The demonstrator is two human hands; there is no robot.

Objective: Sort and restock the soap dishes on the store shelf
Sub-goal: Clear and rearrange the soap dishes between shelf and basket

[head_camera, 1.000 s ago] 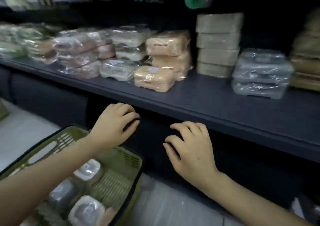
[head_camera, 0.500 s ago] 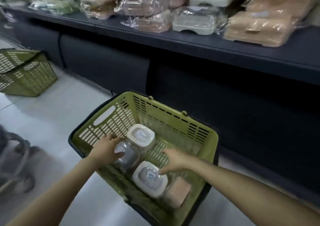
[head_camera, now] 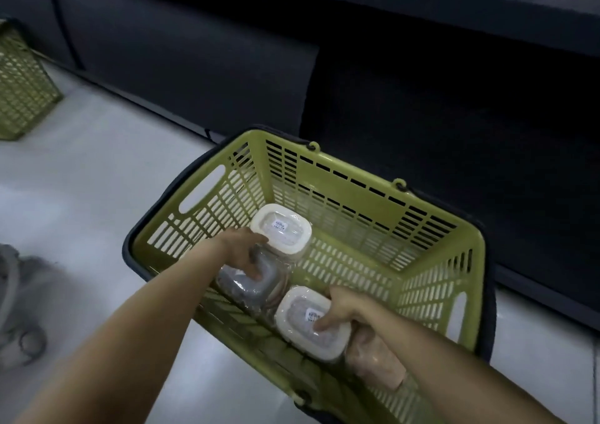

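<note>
A green plastic basket (head_camera: pixel 357 193) stands on the floor below the shelf. Inside lie a white soap dish (head_camera: pixel 285 232) at the back, a grey wrapped soap dish (head_camera: pixel 250 285) in the middle, a second white soap dish (head_camera: pixel 302 326) at the front, and a pink wrapped one (head_camera: pixel 376 358) at the front right. My left hand (head_camera: pixel 242 251) grips the grey dish from above, fingers curled over its top. My right hand (head_camera: pixel 344 310) grips the front white dish, thumb on its lid, fingers down its right side.
A second green basket (head_camera: pixel 22 89) sits on the pale floor at far left. The dark shelf base (head_camera: pixel 422 82) runs behind the basket, with the shelf edge (head_camera: pixel 487 4) at the top. A grey wheeled object (head_camera: pixel 16 310) stands at the left edge.
My view dropped from the shelf to the basket. Both hands moved down from the shelf edge into the basket and closed on the grey dish and the front white dish.
</note>
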